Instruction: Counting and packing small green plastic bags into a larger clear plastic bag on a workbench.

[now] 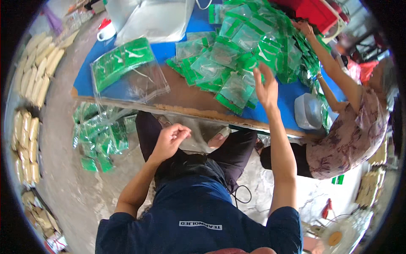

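Observation:
My right hand (267,88) reaches over the table's near edge, fingers apart and nothing in them, at the front of a heap of clear packets with green bands (226,55). Slim white items show inside some packets. Above my lap, my left hand (171,140) is loosely closed, fingertips drawn to the thumb, with nothing visible in it. On the table to its upper left lies a large clear plastic bag (146,82), with a stack of green packets (122,61) in its far part. The bag's near edge reaches the table edge.
Clear plastic sheets (154,21) and a white mug with a red top (105,30) stand far left. Filled green bags (99,139) lie on the floor. At right, a co-worker's hand (304,28) touches the heap near a red crate (315,15); a clear tub (308,111) sits nearby.

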A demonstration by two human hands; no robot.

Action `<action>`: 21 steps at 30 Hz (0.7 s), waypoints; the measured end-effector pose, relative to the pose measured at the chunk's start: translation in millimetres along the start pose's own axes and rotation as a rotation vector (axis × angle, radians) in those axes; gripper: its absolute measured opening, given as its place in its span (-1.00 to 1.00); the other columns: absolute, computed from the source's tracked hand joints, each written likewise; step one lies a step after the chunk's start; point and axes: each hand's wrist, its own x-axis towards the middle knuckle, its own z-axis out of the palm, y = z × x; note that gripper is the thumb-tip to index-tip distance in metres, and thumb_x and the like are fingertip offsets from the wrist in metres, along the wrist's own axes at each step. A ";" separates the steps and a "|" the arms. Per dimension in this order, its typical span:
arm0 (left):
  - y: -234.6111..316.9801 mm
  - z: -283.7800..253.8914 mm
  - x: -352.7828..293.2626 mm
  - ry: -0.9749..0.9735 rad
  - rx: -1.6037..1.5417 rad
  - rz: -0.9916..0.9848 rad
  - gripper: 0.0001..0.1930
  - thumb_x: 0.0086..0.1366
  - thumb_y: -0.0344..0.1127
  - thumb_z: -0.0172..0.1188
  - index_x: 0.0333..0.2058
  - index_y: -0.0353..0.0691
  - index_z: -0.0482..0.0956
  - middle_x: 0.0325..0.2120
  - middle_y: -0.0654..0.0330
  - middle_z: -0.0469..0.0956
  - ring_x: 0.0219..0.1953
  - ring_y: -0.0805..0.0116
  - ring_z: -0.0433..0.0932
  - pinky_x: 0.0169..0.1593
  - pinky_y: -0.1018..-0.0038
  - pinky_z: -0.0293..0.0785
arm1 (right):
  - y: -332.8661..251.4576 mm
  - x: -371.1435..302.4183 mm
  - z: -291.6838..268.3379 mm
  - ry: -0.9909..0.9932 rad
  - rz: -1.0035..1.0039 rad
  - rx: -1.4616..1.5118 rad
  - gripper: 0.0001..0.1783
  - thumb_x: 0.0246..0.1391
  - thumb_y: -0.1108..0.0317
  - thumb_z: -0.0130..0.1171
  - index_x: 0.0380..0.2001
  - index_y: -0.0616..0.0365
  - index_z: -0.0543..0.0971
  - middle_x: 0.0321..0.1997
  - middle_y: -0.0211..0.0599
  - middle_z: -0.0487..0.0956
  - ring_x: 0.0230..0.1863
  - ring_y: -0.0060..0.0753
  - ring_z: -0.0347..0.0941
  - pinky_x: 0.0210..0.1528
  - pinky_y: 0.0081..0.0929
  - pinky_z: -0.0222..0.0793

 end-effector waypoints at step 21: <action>-7.4 98.8 29.5 0.365 -0.856 -0.228 -0.63 0.40 -0.24 0.19 0.11 -0.23 0.41 -0.02 0.19 0.52 0.02 0.37 0.54 -0.08 0.40 0.55 | -41.6 -89.6 43.4 -0.469 -0.398 0.072 -0.57 0.17 0.25 0.16 -0.02 0.38 0.50 0.20 0.19 0.41 0.22 0.29 0.29 0.19 0.01 0.30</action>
